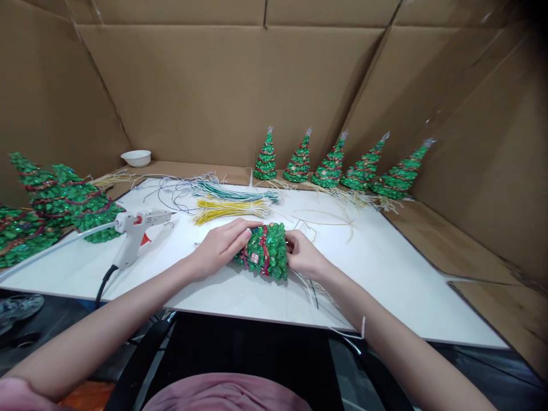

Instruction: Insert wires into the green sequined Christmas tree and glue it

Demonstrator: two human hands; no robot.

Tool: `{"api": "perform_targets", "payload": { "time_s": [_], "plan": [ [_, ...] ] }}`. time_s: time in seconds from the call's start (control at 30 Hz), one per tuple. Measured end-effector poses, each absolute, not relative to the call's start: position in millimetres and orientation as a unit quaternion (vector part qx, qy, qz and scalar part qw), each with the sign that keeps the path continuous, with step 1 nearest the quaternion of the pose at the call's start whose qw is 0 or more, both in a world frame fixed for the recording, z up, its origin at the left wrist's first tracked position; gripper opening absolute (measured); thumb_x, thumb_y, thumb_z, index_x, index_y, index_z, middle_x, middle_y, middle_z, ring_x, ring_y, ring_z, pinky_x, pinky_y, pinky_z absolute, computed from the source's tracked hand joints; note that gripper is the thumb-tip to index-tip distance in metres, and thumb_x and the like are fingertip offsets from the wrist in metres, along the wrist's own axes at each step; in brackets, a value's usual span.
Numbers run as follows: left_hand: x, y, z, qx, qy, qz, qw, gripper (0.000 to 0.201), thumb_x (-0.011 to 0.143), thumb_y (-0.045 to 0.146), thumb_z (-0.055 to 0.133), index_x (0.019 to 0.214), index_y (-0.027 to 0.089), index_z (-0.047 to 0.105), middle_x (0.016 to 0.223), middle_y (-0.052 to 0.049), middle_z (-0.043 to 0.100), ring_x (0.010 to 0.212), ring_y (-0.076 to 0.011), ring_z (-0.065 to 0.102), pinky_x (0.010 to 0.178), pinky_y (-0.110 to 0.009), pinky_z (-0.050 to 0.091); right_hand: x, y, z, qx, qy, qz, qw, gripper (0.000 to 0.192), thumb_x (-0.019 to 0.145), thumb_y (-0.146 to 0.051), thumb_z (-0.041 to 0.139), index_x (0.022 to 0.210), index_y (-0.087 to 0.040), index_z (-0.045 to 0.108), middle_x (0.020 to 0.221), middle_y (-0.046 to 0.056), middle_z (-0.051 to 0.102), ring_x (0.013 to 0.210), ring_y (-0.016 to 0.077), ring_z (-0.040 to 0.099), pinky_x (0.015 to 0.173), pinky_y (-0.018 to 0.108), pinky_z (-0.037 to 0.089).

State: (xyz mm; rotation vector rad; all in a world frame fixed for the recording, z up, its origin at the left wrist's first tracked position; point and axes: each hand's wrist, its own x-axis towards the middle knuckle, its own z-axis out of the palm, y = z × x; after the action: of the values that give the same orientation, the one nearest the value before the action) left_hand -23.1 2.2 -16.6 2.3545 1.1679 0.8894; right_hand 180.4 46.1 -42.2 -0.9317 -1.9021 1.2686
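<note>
Nine trees [265,254], one glue gun [133,235], one bowl [136,159]

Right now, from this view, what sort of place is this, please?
Probably a small craft workstation: a glue gun is on the white table, a bundle of yellow strands lies there too, and five similar decorated trees stand in a row by the cardboard wall.

Toward the front edge of the table [385,274], the left hand [220,246] holds a green tree [268,254] sideways, the right hand [305,254] at its wide end; a glue gun [133,234] stands nearer the left edge.
</note>
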Motion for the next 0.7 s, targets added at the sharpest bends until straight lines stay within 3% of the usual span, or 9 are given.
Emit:
{"api": "perform_targets", "payload": {
  "time_s": [0.37,0.7],
  "plan": [
    [-24,3,-18,0.833,0.426,0.305,0.174,0.037,0.101,0.034,0.027,0.129,0.025,0.05,0.127,-0.002,0.059,0.116,-0.0193,0.054,0.098,-0.033,0.041,184,41,-46,-0.342,-0.717,0.502,0.342,0.011,0.062,-0.017,0.053,0.069,-0.014,0.061,0.066,0.002,0.063,0.063,0.0167,0.057,0.057,0.026,0.044],
    [-22,3,-19,0.832,0.43,0.306,0.172,0.038,0.101,0.037,0.026,0.128,0.027,0.049,0.126,-0.002,0.059,0.114,-0.0201,0.056,0.096,-0.035,0.044,181,32,-48,-0.373,-0.704,0.459,0.393,0.002,0.063,-0.018,0.058,0.063,-0.017,0.056,0.062,0.001,0.059,0.066,0.0191,0.056,0.061,0.029,0.045]
  ]
}}
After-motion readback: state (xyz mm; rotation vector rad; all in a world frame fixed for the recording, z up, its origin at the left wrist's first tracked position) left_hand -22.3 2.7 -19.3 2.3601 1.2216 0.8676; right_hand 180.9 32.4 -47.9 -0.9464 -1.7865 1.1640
